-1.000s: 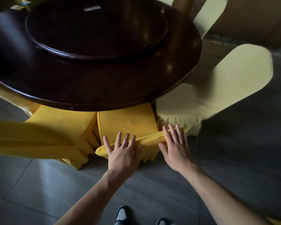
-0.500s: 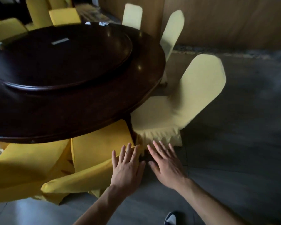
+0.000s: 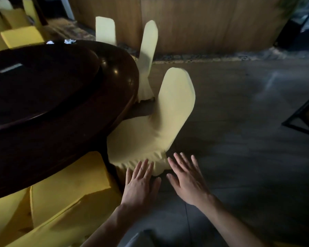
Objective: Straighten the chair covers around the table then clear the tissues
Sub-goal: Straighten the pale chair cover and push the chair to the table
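A pale yellow chair cover (image 3: 146, 138) dresses the chair at the table's right side, its skirt ruffled along the front edge. My left hand (image 3: 141, 184) is open, fingers spread, with the fingertips touching that ruffled hem. My right hand (image 3: 187, 179) is open too, hovering just right of the hem over the floor. A deeper yellow chair cover (image 3: 70, 198) lies on the chair at the lower left, under my left forearm. Crumpled white tissues (image 3: 69, 41) lie at the far rim of the dark round table (image 3: 61, 139).
More pale covered chairs (image 3: 148, 45) stand further round the table, and yellow ones (image 3: 21, 36) at the far left. A wood-panelled wall (image 3: 203, 22) runs behind. A dark metal frame (image 3: 303, 116) sits on the grey tiled floor at the right.
Both open hands left the deeper yellow chair and shifted right to the pale yellow chair's front hem. The view swung right and up, bringing the far chairs and tissues into sight.
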